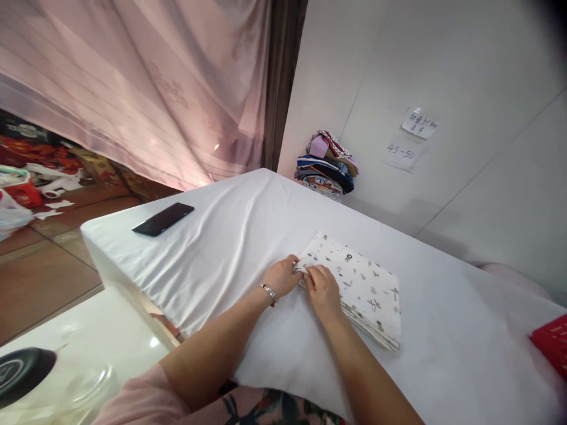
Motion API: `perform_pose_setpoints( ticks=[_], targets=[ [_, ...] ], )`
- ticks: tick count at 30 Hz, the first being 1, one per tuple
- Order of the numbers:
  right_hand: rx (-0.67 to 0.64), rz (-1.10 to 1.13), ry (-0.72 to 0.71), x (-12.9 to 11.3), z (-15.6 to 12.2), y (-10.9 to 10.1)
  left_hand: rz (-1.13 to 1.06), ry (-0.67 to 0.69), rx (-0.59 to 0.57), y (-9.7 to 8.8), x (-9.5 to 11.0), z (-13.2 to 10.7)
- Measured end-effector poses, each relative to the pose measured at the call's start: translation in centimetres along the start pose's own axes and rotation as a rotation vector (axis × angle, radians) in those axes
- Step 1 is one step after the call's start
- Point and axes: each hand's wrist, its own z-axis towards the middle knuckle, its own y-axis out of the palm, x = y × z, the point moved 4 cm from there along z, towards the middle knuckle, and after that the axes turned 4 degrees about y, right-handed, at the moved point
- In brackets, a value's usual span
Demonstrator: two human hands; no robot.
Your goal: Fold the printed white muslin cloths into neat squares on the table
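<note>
A folded white cloth with small printed figures lies in layers on the white-covered table. At its near left corner, both hands meet. My left hand, with a bracelet on the wrist, is closed and pinches the edge of that corner. Close beside it, my right hand also has its fingers closed on the same corner, which is bent up between the hands. The fingertips partly hide the gripped fabric. The rest of the cloth lies flat to the right, its stacked layers showing along the near edge.
A black phone lies at the table's left. Folded clothes are stacked against the white wall. A red object is at the right edge. Lower left are a glossy white surface and a black round object. A pink curtain hangs behind.
</note>
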Motion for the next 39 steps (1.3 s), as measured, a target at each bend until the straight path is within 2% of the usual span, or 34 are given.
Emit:
perform_pose_setpoints(
  ticks=[8, 12, 18, 25, 39],
  targets=[
    [0.044, -0.026, -0.013, 0.0, -0.65, -0.01, 0.146, -0.031, 0.042, 0.07, 0.28, -0.27],
    [0.049, -0.021, -0.024, -0.08, -0.74, -0.07, 0.188, -0.004, 0.046, -0.18, 0.5, -0.23],
    [0.049, -0.024, -0.047, 0.03, -0.87, 0.16, 0.196, -0.009, -0.002, -0.22, 0.36, -0.17],
    [0.045, -0.026, -0.056, -0.03, -1.05, 0.24, 0.201, -0.001, 0.0, -0.38, 0.43, -0.2],
    [0.05, -0.066, 0.014, -0.41, -0.5, 0.62, 0.114, 0.062, -0.033, -0.51, -0.06, 0.62]
  ],
)
